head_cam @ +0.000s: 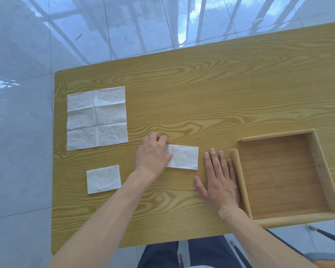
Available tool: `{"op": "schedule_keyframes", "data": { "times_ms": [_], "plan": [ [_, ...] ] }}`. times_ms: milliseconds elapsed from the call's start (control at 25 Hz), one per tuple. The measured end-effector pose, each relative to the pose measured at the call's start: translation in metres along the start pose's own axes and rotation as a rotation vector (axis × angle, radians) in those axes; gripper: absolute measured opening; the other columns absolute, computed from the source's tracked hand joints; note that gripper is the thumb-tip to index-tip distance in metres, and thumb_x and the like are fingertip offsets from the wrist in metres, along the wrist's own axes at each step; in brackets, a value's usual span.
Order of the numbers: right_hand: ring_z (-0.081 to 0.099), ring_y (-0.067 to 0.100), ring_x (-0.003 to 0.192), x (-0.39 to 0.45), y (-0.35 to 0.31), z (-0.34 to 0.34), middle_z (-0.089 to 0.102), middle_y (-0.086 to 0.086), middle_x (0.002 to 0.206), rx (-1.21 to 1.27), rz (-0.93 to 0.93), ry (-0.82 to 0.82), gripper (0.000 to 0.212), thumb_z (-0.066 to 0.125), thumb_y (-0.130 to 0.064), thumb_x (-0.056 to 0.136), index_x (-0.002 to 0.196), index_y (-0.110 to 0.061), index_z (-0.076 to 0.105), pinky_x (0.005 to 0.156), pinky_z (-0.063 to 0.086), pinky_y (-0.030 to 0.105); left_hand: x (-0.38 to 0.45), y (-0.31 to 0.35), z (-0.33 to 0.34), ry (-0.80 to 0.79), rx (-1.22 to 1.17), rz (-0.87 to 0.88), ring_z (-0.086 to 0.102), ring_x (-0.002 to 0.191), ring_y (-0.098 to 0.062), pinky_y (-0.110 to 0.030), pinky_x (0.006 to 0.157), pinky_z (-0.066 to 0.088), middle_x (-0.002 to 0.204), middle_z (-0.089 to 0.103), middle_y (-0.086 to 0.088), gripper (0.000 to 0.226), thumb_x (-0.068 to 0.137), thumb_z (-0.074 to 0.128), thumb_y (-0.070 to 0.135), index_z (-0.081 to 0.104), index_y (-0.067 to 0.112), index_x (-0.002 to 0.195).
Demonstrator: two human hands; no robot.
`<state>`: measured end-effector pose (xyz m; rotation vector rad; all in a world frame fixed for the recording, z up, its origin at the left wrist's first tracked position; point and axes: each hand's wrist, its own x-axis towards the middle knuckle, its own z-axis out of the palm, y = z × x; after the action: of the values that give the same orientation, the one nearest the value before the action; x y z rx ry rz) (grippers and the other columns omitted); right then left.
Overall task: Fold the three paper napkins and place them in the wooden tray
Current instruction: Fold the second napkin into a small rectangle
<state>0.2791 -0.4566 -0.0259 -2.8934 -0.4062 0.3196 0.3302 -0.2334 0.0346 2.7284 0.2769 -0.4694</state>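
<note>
Dark blue trouser legs [182, 254] showed at the bottom edge, just under the near rim of a table [201, 89] with a glossy, yellow-brown wood-grain top and rounded corners. The right hand [219, 182] lay flat on that top, fingers straight and close together, palm down, holding nothing; its little-finger side lay just beside the left rail of the wooden tray [240, 182], whether touching I cannot tell. The tray was square and shallow, with rounded pale rails and a darker grained floor. The left hand [153, 153] had its fingers curled over the left end of a half-folded napkin [186, 157], a long white strip of crinkled, embossed paper, thumb pressing its surface. A smaller folded napkin [103, 179] lay near the table's left front. Beyond it, an unfolded napkin [97, 118] lay spread flat, creased into six panels.
</note>
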Motion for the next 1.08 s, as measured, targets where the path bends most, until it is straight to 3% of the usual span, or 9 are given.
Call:
{"op": "schedule_keyframes", "data": {
  "times_ms": [200,400,520,640,760,840,920,1080],
  "plan": [
    [0.0,0.026,0.153,0.0,0.0,-0.001,0.008,0.005,0.166,0.015,0.008,-0.023,0.078,0.032,-0.056,0.094,0.156,-0.012,0.014,0.122,0.006,0.049,0.005,0.005,-0.002,-0.078,-0.034,-0.058,0.043,0.105,-0.021,-0.032,0.07,0.037,0.112,0.045,0.0,0.022,0.085,0.065,0.027,0.051,0.021,0.101],
    [0.004,0.022,0.153,0.001,-0.006,-0.009,0.017,0.001,0.165,0.137,0.059,0.024,0.081,0.038,-0.059,0.09,0.156,-0.016,0.017,0.122,0.011,0.047,-0.003,0.002,-0.005,-0.104,-0.188,-0.049,0.056,0.078,-0.021,-0.035,0.058,0.041,0.084,0.06,0.004,0.017,0.082,0.06,0.016,0.046,0.022,0.091],
    [0.024,0.021,0.146,0.019,-0.023,-0.026,0.04,-0.002,0.152,0.328,0.13,0.065,0.09,0.052,-0.067,0.083,0.154,-0.02,0.022,0.119,0.026,0.045,-0.013,-0.001,-0.01,-0.096,-0.335,-0.019,0.059,0.076,-0.019,-0.041,0.067,0.051,0.083,0.062,0.003,0.021,0.081,0.062,0.011,0.049,0.023,0.093],
    [0.029,0.021,0.142,0.043,-0.038,-0.039,0.047,-0.004,0.146,0.428,0.034,-0.018,0.095,0.066,-0.06,0.078,0.153,-0.02,0.024,0.117,0.025,0.038,-0.025,-0.007,-0.017,-0.099,-0.446,0.026,0.061,0.079,-0.014,-0.035,0.073,0.053,0.088,0.063,0.005,0.023,0.082,0.065,0.009,0.055,0.024,0.097],
    [0.043,0.019,0.127,0.063,-0.044,-0.05,0.06,-0.014,0.122,0.496,-0.025,-0.095,0.067,0.071,-0.046,0.078,0.139,-0.03,0.048,0.102,0.033,0.032,-0.036,-0.014,-0.025,-0.052,-0.502,0.046,0.062,0.083,-0.011,-0.027,0.074,0.052,0.092,0.065,0.006,0.021,0.083,0.067,0.006,0.061,0.023,0.093],
    [0.052,0.011,0.107,0.067,-0.051,-0.057,0.06,-0.026,0.097,0.651,-0.006,-0.111,0.037,0.073,-0.034,0.078,0.113,-0.034,0.063,0.088,0.039,0.028,-0.044,-0.023,-0.03,-0.013,-0.532,0.015,0.062,0.083,-0.008,-0.022,0.073,0.049,0.093,0.066,0.006,0.018,0.083,0.067,0.006,0.064,0.022,0.09],
    [0.056,0.001,0.093,0.068,-0.061,-0.062,0.063,-0.027,0.085,0.801,0.044,-0.163,0.017,0.074,-0.027,0.077,0.09,-0.036,0.066,0.079,0.041,0.021,-0.052,-0.033,-0.035,0.023,-0.601,-0.032,0.061,0.081,-0.006,-0.016,0.071,0.047,0.092,0.066,0.005,0.015,0.084,0.068,0.007,0.065,0.021,0.089],
    [0.057,-0.002,0.063,0.065,-0.096,-0.063,0.067,-0.021,0.07,0.979,0.086,-0.289,0.012,0.074,-0.024,0.076,0.077,-0.033,0.067,0.059,0.041,0.01,-0.074,-0.068,-0.043,0.071,-0.801,-0.191,0.061,0.069,-0.005,-0.015,0.059,0.047,0.082,0.068,0.006,0.01,0.086,0.07,0.013,0.065,0.022,0.086]
  ]
}}
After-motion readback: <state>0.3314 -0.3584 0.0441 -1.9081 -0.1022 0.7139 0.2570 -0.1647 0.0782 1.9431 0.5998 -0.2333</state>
